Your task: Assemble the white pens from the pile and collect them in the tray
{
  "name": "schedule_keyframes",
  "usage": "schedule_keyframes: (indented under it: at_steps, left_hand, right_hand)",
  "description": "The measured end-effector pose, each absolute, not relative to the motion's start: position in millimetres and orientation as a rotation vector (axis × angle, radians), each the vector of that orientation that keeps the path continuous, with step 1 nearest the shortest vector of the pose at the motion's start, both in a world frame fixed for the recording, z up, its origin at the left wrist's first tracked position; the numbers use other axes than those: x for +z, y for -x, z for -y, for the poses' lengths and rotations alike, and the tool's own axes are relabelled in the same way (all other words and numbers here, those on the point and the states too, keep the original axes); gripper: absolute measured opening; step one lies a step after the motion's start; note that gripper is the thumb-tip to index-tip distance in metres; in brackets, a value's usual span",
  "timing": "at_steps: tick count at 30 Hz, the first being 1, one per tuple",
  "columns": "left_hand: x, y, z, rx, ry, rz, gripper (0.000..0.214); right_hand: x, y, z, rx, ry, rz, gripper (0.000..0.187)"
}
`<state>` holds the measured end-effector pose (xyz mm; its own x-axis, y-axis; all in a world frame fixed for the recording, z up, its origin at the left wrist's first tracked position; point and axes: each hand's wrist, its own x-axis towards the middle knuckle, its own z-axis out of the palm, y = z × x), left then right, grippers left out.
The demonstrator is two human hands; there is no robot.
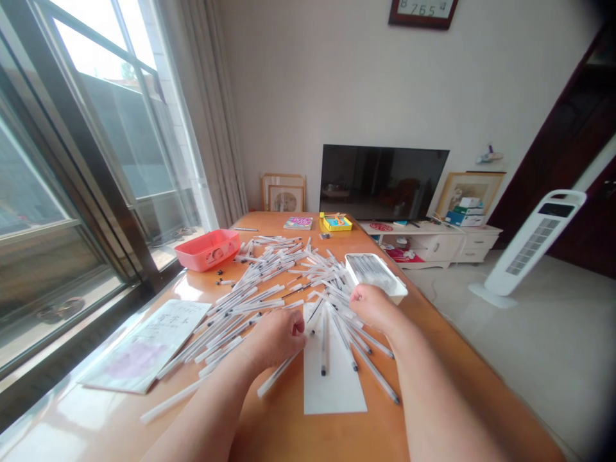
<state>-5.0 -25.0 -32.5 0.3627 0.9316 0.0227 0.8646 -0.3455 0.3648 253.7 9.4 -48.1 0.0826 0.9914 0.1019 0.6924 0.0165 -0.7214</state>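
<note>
My left hand (pixel 283 335) is closed over the left edge of a white sheet of paper (pixel 334 394), its fingertips curled together. A thin dark-tipped rod (pixel 315 309) lies close to those fingertips; I cannot tell whether they grip it. On the right, my right hand (pixel 376 305) is also closed, beside the pile and at the near edge of a white box (pixel 397 296) of neatly laid pens. What its fingers hold is hidden. Clear-barrelled pens with black ends (pixel 324 346) fan out between my hands, partly on the paper.
Many loose pen parts (pixel 260 276) cover the wooden table (pixel 269 430). A red plastic basket (pixel 205 260) and a notebook (pixel 149 346) are at left, with small black caps (pixel 220 273) nearby. A yellow box (pixel 337 224) and booklet (pixel 298 222) stand at the far end.
</note>
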Motion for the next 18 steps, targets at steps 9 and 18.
schedule_keyframes:
  at_steps: [9, 18]
  left_hand:
    - [-42, 0, 12, 0.528, -2.370, -1.845, 0.013]
    - [-48, -19, 4, 0.430, -2.359, -1.915, 0.009]
  right_hand:
    - [-42, -229, -1, 0.513, 1.788, 1.758, 0.008]
    - [-50, -225, -8, 0.385, 1.787, 1.746, 0.027]
